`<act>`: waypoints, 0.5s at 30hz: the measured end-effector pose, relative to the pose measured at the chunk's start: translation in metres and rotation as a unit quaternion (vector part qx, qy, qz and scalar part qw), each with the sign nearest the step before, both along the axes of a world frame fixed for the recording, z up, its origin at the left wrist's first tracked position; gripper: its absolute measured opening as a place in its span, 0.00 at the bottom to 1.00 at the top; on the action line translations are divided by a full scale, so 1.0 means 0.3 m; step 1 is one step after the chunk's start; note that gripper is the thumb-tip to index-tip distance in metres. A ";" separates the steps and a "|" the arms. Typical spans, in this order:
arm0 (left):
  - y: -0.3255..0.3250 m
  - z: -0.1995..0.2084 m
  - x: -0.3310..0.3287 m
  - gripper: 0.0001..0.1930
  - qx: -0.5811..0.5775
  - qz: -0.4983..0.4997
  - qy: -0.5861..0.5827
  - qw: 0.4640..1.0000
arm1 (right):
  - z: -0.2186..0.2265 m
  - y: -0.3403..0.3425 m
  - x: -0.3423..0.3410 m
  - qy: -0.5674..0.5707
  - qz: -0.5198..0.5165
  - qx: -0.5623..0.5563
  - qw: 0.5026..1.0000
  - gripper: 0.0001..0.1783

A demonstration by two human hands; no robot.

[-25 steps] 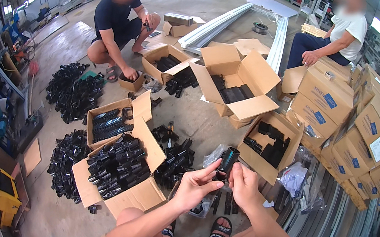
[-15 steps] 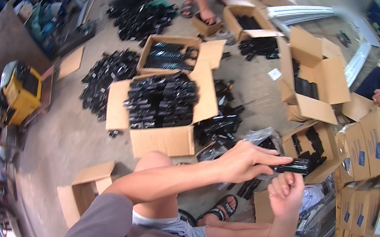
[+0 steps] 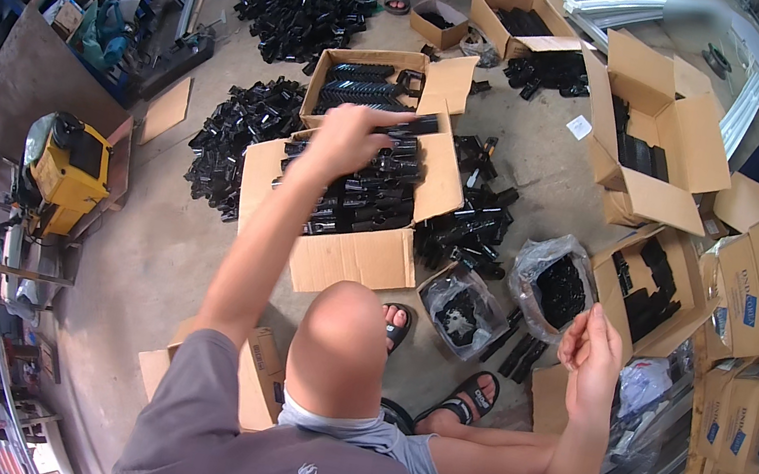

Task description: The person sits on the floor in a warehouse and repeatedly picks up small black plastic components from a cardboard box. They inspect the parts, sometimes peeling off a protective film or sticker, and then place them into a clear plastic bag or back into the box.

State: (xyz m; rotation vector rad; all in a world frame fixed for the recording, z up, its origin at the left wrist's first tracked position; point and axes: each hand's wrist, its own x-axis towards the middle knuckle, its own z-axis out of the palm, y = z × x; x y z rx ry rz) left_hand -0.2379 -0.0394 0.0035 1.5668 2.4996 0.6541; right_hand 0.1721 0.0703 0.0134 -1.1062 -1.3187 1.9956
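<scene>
My left hand [image 3: 350, 143] is closed on a glossy black, bar-shaped part [image 3: 415, 126], its kind not clear. Both are over an open cardboard box [image 3: 348, 272] stacked with several similar black parts [image 3: 361, 195]. At the right, my right hand [image 3: 590, 353] is raised with its fingers bent and drawn together; whether something small is in them, I cannot make out. Just beyond that hand stands a bag-lined container [image 3: 527, 273] of small black pieces. A second clear-bagged box [image 3: 485, 332] of black bits is to its left.
Loose black parts are heaped on the floor at left [image 3: 243, 147] and farther back [image 3: 303, 10]. More open boxes, one large [image 3: 657, 190], surround the work. Closed cartons [image 3: 754, 415] are stacked at right. A yellow machine [image 3: 67, 192] stands left. Two other people sit or crouch nearby.
My left hand has carried the black part away from my right hand, leftward to above the box. My right hand has let go of that part and stays at the right.
</scene>
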 end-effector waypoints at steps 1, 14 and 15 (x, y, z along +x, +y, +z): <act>-0.076 -0.065 -0.092 0.24 -0.004 0.002 0.024 1.000 | 0.004 -0.010 -0.006 -0.018 0.017 0.017 1.000 0.21; -0.364 -0.387 -0.376 0.27 -0.122 0.183 0.075 0.973 | -0.044 -0.019 -0.052 -0.091 0.099 0.080 0.988 0.19; -0.345 -0.364 -0.365 0.27 -0.114 0.181 0.070 0.974 | -0.047 -0.021 -0.057 -0.092 0.096 0.078 0.988 0.19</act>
